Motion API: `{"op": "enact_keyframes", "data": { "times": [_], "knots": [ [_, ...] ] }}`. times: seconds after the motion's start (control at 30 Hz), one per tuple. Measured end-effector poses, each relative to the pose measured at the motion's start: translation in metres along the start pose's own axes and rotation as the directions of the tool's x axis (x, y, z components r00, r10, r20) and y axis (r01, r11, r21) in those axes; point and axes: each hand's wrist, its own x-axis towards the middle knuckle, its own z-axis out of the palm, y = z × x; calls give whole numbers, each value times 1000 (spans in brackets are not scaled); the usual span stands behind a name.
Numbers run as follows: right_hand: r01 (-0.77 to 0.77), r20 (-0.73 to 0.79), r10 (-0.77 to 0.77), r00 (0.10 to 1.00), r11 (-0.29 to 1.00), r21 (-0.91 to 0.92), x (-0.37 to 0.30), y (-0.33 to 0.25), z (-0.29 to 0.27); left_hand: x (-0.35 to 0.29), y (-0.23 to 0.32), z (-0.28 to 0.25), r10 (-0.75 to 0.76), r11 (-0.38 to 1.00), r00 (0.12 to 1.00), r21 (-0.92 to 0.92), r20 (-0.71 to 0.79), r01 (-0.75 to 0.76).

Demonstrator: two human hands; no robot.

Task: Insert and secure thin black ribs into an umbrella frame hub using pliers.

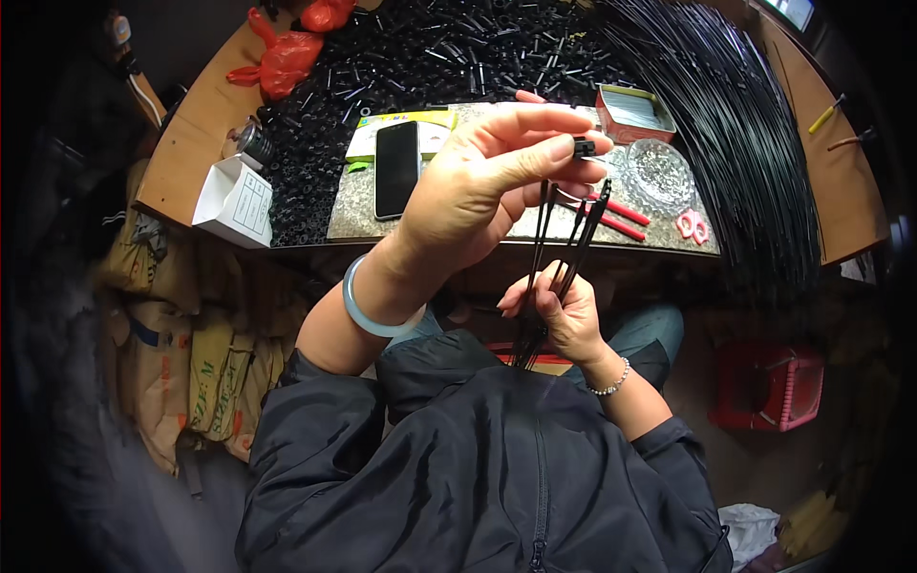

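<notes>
My left hand [468, 181] is raised over the front of the table, its thumb and fingers pinching a small black plastic piece [585, 147]. Lower and to the right, in front of my lap, my right hand [570, 317] is closed around several thin black rods [586, 234]. The rods stand roughly upright, and their upper ends reach close below my left fingers. Whether any rod touches the black piece, I cannot tell. Behind my left hand lies a stone-patterned board [358, 212] with a dark phone [397, 170] on it. Red-handled pliers [621, 218] are partly hidden by the left fingers.
Small black tubes [430, 57] are heaped across the table. Long black rods [735, 124] lie bundled at right. A glass dish [658, 175], red tin [635, 116] and pink-handled scissors [693, 226] sit nearby. At left are a white box [235, 202] and red bag [287, 62].
</notes>
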Motion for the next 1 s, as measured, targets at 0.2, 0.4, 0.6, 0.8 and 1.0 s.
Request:
{"op": "enact_keyframes", "data": {
  "times": [0.2, 0.4, 0.6, 0.8, 1.0],
  "knots": [
    [-17, -27, 18, 999, 999, 49, -3, -2, -2, -5, -6, 9, -19, 995, 1000, 94, -17, 21],
    [-35, -31, 37, 999, 998, 51, -5, 0, -2, -6, -5, 12, -40, 999, 998, -1, -44, 40],
    [-48, -26, 49, 998, 998, 40, -4, 1, -2, -8, -4, 10, -33, 999, 998, 18, -45, 33],
    [-47, -35, 48, 998, 998, 42, -3, 0, -1, -11, -5, 6, -12, 999, 999, 38, -49, 14],
    [-35, -41, 37, 998, 999, 37, -3, 1, -2, -11, -5, 12, 86, 970, 996, 225, 16, -87]
  ]
}}
